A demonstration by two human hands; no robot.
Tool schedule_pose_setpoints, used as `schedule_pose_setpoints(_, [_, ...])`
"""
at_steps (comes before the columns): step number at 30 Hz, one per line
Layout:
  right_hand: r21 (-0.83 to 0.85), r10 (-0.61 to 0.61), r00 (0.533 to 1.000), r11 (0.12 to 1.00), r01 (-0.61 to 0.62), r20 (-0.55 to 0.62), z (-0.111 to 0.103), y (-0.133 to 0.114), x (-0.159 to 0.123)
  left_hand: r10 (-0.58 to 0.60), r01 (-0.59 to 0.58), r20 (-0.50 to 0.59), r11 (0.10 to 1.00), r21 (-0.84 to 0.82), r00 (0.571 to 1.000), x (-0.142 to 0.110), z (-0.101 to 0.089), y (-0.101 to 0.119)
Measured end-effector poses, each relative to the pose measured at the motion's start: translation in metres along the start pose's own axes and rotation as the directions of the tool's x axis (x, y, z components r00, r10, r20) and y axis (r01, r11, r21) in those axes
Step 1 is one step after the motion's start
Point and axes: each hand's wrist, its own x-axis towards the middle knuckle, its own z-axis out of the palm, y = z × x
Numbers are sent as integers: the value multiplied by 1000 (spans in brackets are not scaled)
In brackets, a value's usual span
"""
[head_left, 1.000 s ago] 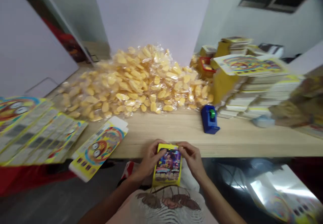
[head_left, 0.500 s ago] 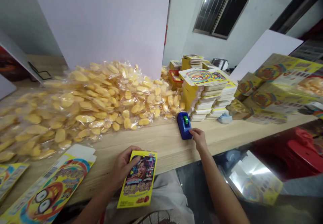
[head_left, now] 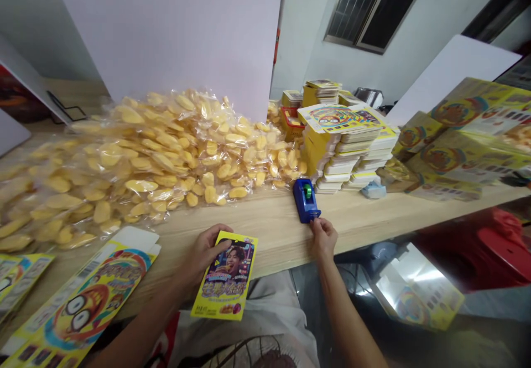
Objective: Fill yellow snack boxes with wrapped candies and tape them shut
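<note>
A small yellow printed box is gripped in my left hand, thumb across its top corner and the picture side facing up. Just above the table's front edge, my right hand has its fingertips pinched together at the front lip of a blue tape dispenser. A green roll of tape sits in the dispenser. The strip of clear tape at my fingertips is too fine to make out well.
Bagged yellow pieces form a big pile along the back left. Stacks of flat yellow cartons stand behind the dispenser, next to a light blue lump. Larger yellow boxes are piled right; an open-ended carton lies at left.
My right hand has drawn back slightly from the dispenser toward me, fingers still pinched at its lip. My left hand keeps the yellow box. The view has shifted a little.
</note>
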Motion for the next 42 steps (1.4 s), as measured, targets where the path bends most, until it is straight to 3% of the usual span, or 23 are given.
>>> schedule_pose_setpoints(4, [23,75,995,997,-76,63,-7,-5,-7,-36,36,33,999,-8,999,0,4,5])
schedule_pose_setpoints(6, [18,132,966,990,-140,224,-6,-22,-16,-15,13,41,999,32,999,1,5,8])
schedule_pose_setpoints(7, [-10,154,917,987,-161,369,-3,-33,-20,-10,7,59,998,60,998,3,5,9])
schedule_pose_setpoints(8, [-55,166,823,985,-162,544,3,-46,-24,-18,9,96,996,87,995,5,5,10])
schedule_pose_setpoints(9, [-106,165,677,986,-128,717,12,-60,-28,-33,16,145,994,111,989,7,5,11])
schedule_pose_setpoints(10, [-147,159,490,987,-63,857,22,-73,-32,-44,19,196,992,128,980,10,5,12])
schedule_pose_setpoints(12, [-157,144,135,984,85,980,46,-95,-38,-29,-16,281,987,158,959,14,6,13])
schedule_pose_setpoints(13, [-136,137,2,979,150,991,58,-103,-41,-10,-47,316,984,173,949,15,7,14])
schedule_pose_setpoints(14, [-111,130,-83,971,210,988,69,-109,-45,13,-81,344,980,182,939,16,8,15])
schedule_pose_setpoints(15, [-88,127,-128,958,272,984,78,-112,-48,30,-107,370,976,188,929,15,8,15])
schedule_pose_setpoints(16, [-75,127,-135,939,336,983,85,-113,-52,39,-122,390,974,190,920,14,9,16])
schedule_pose_setpoints(17, [-72,126,-112,915,396,986,89,-114,-56,43,-128,400,974,188,916,13,9,17])
schedule_pose_setpoints(20, [-117,128,10,866,486,992,91,-112,-67,59,-133,364,974,182,930,5,6,20])
schedule_pose_setpoints(22, [-166,150,70,894,416,986,87,-110,-73,84,-147,345,976,159,935,-1,4,21])
schedule_pose_setpoints(23, [-190,175,74,925,328,982,85,-109,-76,97,-153,351,979,137,931,-5,4,22])
schedule_pose_setpoints(25, [-245,245,14,967,62,969,81,-102,-80,114,-153,376,985,76,920,-11,3,24])
schedule_pose_setpoints(28, [-346,319,-137,883,-317,938,76,-87,-85,130,-155,412,987,28,902,-20,4,27])
schedule_pose_setpoints(31, [-359,336,-131,824,-438,933,78,-80,-85,164,-193,422,981,27,892,-22,0,33])
schedule_pose_setpoints(33, [-314,293,-111,879,-360,950,82,-90,-84,180,-207,394,978,27,901,-22,-4,37])
schedule_pose_setpoints(36, [-217,212,-141,976,-20,967,87,-124,-84,165,-182,346,983,15,924,-29,-11,39])
schedule_pose_setpoints(39, [-51,92,-139,960,276,986,88,-150,-82,93,-92,337,996,-19,937,-46,-19,33])
schedule_pose_setpoints(41, [103,-85,-65,923,371,994,93,-149,-77,-21,8,342,999,41,940,-63,-29,30])
schedule_pose_setpoints(42, [173,-161,-64,897,406,985,98,-143,-76,-72,46,342,995,84,937,-74,-34,32])
